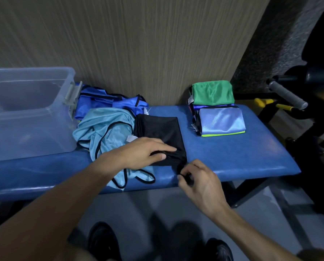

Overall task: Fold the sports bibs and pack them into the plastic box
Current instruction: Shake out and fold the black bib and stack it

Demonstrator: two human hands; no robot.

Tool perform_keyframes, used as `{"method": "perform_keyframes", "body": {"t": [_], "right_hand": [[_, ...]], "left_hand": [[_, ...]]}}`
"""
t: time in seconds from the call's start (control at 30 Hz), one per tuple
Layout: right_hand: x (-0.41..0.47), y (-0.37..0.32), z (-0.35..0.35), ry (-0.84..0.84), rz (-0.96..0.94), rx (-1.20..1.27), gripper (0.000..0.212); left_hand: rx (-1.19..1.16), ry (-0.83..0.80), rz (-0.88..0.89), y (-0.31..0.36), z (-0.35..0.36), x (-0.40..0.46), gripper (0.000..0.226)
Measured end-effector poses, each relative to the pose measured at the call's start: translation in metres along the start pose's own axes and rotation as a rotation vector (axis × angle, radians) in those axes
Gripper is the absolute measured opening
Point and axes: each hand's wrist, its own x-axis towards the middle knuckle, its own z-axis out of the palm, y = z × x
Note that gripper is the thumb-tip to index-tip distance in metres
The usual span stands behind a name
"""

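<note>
no readable text, white bib tags (131, 138) seemingly blank

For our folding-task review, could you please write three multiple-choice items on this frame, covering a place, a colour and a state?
1. Where is the plastic box? A left end of the bench B floor C right end
2. Colour of the bib being folded? A green B black C yellow
3. What is the right hand doing? A resting flat B pinching the bib's corner C holding the box

Key: 1 A, it stands on the blue bench; 2 B, the left hand presses the black bib; 3 B, fingertips curl on dark fabric.
</note>
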Motion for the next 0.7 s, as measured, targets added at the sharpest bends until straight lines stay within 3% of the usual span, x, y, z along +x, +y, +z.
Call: {"method": "perform_keyframes", "body": {"t": [0.1, 0.27, 0.5, 0.7], "right_hand": [[-0.009, 0.001, -0.002, 0.020, -0.090, -0.065, 0.022], [-0.009, 0.005, 0.006, 0.044, -0.291, -0.386, 0.057], [-0.001, 0.021, 0.003, 0.115, -0.461, -0.333, 0.025], [0.039, 0.000, -0.024, 0.030, -0.320, -0.100, 0.023]], "left_hand": [[0.045, -0.060, -0.006, 0.002, 0.004, 0.000, 0.046], [0.096, -0.070, -0.020, 0.004, 0.009, 0.000, 0.040], [0.152, -0.097, 0.001, 0.003, 0.010, -0.002, 0.041], [0.209, -0.097, 0.018, 0.004, 0.011, -0.003, 0.033]]}}
